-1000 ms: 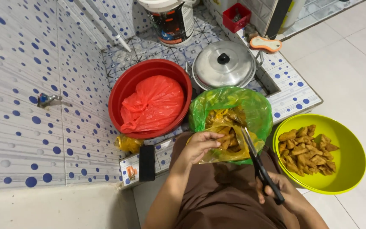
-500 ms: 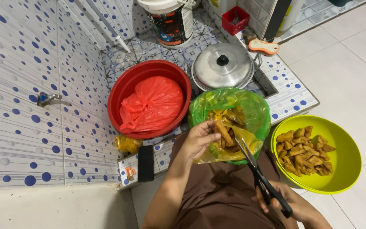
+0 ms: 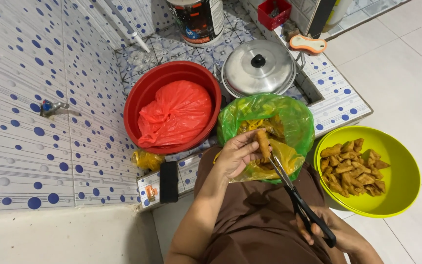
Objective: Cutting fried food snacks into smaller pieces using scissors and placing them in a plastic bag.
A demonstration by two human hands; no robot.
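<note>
a: black-handled scissors (image 3: 296, 200) sit nearest, the right hand (image 3: 335, 234) closed through the loops, blades angled up toward the food.

b: and the other hand?

a: the left hand (image 3: 238, 155) pinches a long fried brown piece (image 3: 262, 143) upright between thumb and fingertips, over the green plastic bag (image 3: 289, 117). the blade tips are right at its lower end, so it looks like the cutting step; the next move seems to call for closing the blades squarely across the piece, clear of the fingers.

b: where do cut bits lie?

a: a yellow-green bowl (image 3: 401, 195) on the floor at the right holds chunks (image 3: 351, 164). further off, a red basin (image 3: 145, 95) with a red bag and a lidded steel pot (image 3: 260, 68).

b: anything unclear?

a: the bag's contents are mostly hidden, the right hand is cut off at the frame's bottom edge, and i cannot tell whether the blades already bite.
</note>
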